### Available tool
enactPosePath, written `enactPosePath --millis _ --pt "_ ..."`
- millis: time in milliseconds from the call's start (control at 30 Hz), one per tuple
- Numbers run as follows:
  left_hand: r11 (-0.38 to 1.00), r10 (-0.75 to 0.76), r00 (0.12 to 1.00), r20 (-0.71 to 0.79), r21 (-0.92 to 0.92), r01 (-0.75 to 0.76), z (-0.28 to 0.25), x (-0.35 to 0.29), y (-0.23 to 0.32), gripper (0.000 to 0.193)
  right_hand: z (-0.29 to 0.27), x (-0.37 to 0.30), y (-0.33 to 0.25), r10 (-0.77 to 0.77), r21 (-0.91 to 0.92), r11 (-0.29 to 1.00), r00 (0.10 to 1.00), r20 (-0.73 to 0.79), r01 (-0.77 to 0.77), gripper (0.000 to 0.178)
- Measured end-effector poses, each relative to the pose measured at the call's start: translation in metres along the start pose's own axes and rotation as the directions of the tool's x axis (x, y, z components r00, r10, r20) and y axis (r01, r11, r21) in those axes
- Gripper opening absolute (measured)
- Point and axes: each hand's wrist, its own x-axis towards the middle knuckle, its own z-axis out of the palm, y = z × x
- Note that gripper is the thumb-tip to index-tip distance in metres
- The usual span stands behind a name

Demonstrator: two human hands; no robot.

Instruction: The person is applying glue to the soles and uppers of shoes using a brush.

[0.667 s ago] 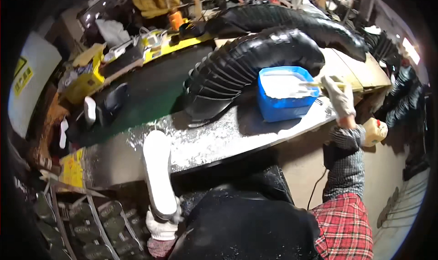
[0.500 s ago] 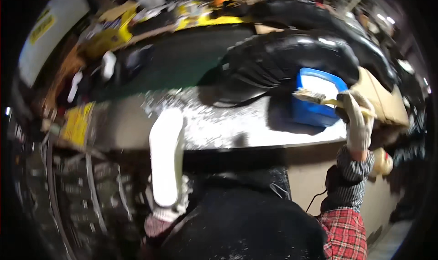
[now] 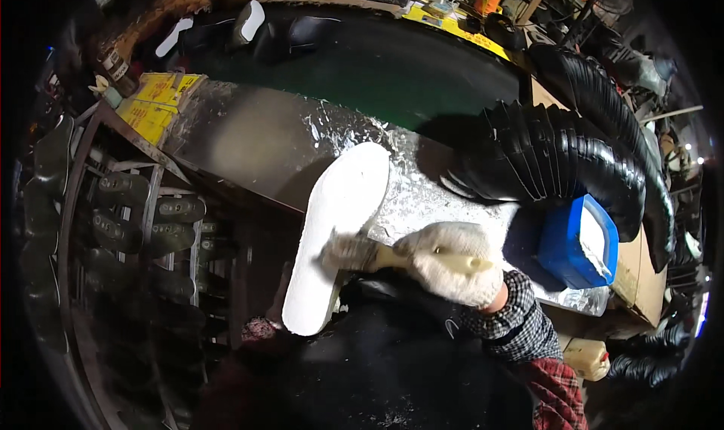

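Note:
A long white shoe sole point(image 3: 339, 219) lies slanted over the front edge of a foil-covered bench point(image 3: 249, 139). My left hand point(image 3: 259, 330), in a reddish glove and dim at the sole's lower end, holds it from below. My right hand point(image 3: 451, 265), in a white knit glove, grips a brush point(image 3: 354, 253) by its pale handle. The brush's bristles press on the middle of the sole. A blue tub point(image 3: 579, 243) of white paste stands on the bench to the right of my right hand.
A thick black ribbed duct point(image 3: 558, 162) arches over the bench above the tub. A green belt point(image 3: 392, 72) runs behind, with dark shoe parts and a white sole at its far left. Racks of dark soles point(image 3: 143, 226) stand at the left. Yellow boxes point(image 3: 154, 102) sit nearby.
My right hand has carried the brush left from the blue tub onto the white sole. The view has swung down and left; the sole stays in my left hand.

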Motion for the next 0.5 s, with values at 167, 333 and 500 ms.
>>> enactPosePath --millis 167,333,500 --pt "0.986 -0.166 0.972 0.166 0.045 0.160 0.033 -0.007 0.010 0.068 -0.015 0.068 0.024 0.335 0.211 0.935 0.902 -0.273 -0.283 0.018" --pt "0.902 -0.028 0.984 0.176 0.429 -0.051 0.060 -0.019 0.011 0.071 0.020 0.041 -0.038 -0.256 -0.096 0.949 0.909 0.328 0.302 0.018" --pt "0.986 -0.156 0.887 0.435 0.013 0.167 0.093 -0.026 0.011 0.068 0.035 0.022 -0.041 0.189 0.329 0.927 0.982 0.006 -0.181 0.021"
